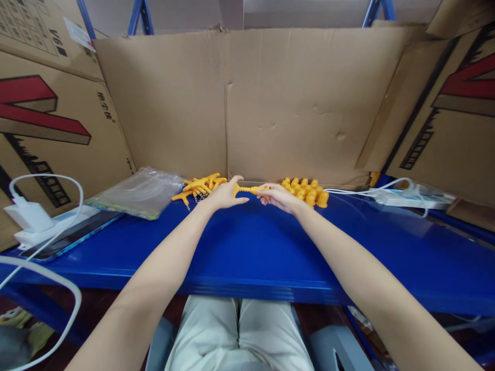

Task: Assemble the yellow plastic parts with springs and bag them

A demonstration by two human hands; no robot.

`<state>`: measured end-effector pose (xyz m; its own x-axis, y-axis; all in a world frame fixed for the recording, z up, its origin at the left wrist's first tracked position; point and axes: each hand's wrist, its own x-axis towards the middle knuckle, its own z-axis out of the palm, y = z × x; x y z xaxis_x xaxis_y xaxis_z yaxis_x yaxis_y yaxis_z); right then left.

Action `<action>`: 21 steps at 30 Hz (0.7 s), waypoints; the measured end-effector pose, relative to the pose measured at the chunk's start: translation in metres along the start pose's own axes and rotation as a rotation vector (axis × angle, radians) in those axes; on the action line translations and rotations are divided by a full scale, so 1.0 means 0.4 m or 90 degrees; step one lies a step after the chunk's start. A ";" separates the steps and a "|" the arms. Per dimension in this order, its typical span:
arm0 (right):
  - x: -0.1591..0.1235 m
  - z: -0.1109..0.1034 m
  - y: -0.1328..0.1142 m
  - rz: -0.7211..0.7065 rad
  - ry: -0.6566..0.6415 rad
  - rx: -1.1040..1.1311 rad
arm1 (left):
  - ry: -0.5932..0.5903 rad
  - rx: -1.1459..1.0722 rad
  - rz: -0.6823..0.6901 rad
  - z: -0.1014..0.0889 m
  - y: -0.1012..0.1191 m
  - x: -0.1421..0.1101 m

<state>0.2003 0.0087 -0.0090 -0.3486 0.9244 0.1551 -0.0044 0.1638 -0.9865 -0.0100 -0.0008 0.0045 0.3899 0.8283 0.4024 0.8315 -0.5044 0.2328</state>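
Both my hands meet over the far middle of the blue shelf [247, 247]. My left hand [226, 196] and my right hand [279, 198] each pinch one end of a thin yellow plastic piece [249, 190] held level between them. Just left of my left hand lies a pile of yellow Y-shaped pieces with small metal chains [199, 185]. Right of my right hand sits a cluster of chunky yellow parts [307, 190].
Cardboard walls [294, 103] close in the back and both sides. Clear plastic bags [139, 193] lie at the left, beside a dark tablet [73, 234] and a white charger with cable [29, 216]. A white power strip with cable [406, 196] lies at the right.
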 end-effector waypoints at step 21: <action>0.030 -0.080 0.092 -0.141 0.176 -0.965 | -0.113 0.052 0.049 0.057 -0.042 0.018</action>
<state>0.2257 0.0370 -0.0416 -0.2906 0.8402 0.4579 0.9458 0.3247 0.0044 -0.0122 0.0192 -0.0167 0.5113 0.8214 0.2528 0.8227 -0.5529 0.1323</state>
